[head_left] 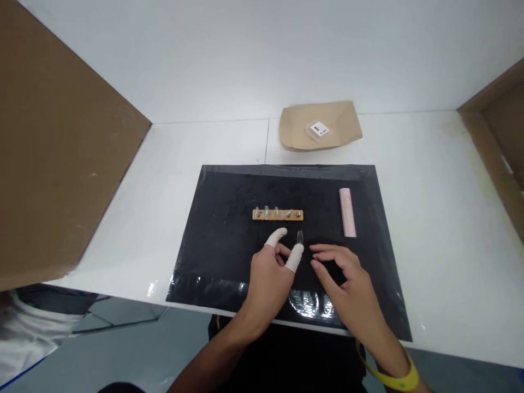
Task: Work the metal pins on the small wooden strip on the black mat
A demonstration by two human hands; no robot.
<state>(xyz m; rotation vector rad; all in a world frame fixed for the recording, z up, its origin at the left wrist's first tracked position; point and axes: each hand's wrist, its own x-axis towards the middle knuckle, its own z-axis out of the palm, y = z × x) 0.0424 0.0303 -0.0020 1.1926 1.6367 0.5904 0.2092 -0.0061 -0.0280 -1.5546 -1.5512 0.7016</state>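
My left hand (270,275) wears white finger cots on its index finger and thumb, which are spread apart. A clear false nail tip (300,237) sticks out past the thumb's end; how it stays there is hidden. My right hand (347,275) pinches a small shiny piece (315,256) between thumb and fingers, just right of the nail tip; it is too small to name. Beyond my left hand lies a yellowish strip (281,216) bearing several small stands, some with clear nail tips on them.
A black mat (221,229) covers the middle of the white table (429,218). On its right side lies a pink bar-shaped object (347,213). At the back, a brown paper tray (344,123) contains a small clear box (318,129) with a label. Cardboard walls (69,142) flank the table.
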